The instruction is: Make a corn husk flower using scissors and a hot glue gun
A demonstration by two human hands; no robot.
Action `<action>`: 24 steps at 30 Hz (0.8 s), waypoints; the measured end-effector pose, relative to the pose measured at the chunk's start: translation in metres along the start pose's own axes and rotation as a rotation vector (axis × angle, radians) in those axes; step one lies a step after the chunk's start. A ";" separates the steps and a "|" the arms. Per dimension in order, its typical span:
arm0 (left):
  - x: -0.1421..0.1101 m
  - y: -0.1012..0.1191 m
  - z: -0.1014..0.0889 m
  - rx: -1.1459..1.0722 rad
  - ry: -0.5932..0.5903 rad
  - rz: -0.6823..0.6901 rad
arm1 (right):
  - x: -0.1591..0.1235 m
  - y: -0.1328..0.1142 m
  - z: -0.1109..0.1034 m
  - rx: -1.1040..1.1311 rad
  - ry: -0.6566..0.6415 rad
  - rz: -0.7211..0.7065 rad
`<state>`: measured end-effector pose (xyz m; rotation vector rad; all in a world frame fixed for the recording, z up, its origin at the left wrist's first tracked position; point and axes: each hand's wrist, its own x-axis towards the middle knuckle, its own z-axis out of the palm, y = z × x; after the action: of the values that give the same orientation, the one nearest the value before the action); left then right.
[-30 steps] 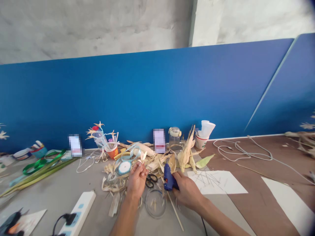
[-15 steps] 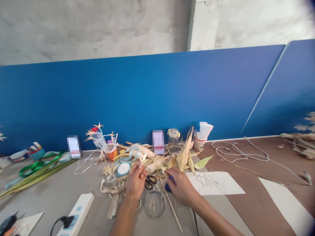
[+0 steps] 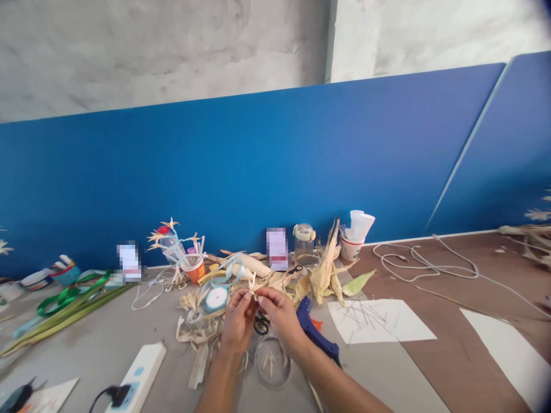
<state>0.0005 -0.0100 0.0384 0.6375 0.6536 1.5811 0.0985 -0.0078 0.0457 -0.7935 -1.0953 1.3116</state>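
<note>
My left hand (image 3: 238,321) pinches a small flower of pale corn husk (image 3: 252,283) above the cluttered middle of the table. The fingertips of my right hand (image 3: 282,318) are closed on the same flower from the other side. Just right of my right wrist a blue glue gun (image 3: 317,334) lies on the table, partly covered by my forearm. Black-handled scissors (image 3: 260,326) show between my wrists. Nearer to me is a round clear dish or coil (image 3: 272,381) with small husk pieces in it. Dried corn husks (image 3: 322,269) are heaped behind my hands.
A ribbon spool (image 3: 216,298) lies left of my hands. White paper (image 3: 344,332) with thin wires is at right. Behind stand a phone (image 3: 277,249), a jar (image 3: 304,241) and cups. A power strip (image 3: 144,367) is front left; white cable (image 3: 430,267) lies right.
My right hand has let go of the glue gun, leaving it on the table, and moved left to meet my left hand at the husk flower. The view has tilted slightly.
</note>
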 end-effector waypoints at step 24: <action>0.001 -0.009 -0.008 0.087 0.004 0.054 | -0.003 0.003 0.009 0.506 0.070 0.211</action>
<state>0.0005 -0.0081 0.0269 0.7222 0.7163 1.6107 0.0890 -0.0115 0.0455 -0.5755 -0.5916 1.6368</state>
